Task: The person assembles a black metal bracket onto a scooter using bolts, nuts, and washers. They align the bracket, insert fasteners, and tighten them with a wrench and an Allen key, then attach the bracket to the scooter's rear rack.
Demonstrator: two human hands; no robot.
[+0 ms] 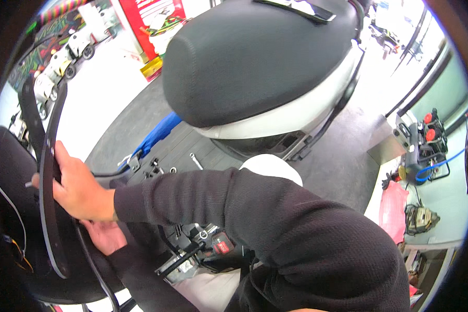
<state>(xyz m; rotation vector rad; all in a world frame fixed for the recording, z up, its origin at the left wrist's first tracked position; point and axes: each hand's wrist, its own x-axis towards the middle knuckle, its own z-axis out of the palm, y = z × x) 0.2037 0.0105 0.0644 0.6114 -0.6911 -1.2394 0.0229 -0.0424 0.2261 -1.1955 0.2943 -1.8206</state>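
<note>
My right hand [80, 190] reaches across to the left and closes around a long, curved black trim strip [49, 208], one fingertip showing past its far side. This strip stands against a large, dark, rounded body [15, 208], apparently a scooter's front. Just below, my left hand [105, 235] is partly covered by the right one. Its fingers are hidden near a black cable [91, 260], so their grip is unclear. Loose thin wires [22, 255] hang from the dark body. A combination wrench [196, 161] lies on the grey floorboard beyond my right forearm.
A black scooter seat [260, 62] above white bodywork fills the upper middle. Blue cloth [158, 135] lies beside small tools. A black and red tool battery [222, 243] is below my right forearm. An air compressor [418, 151] and pink bag [392, 210] stand right; parked scooters [62, 65] far left.
</note>
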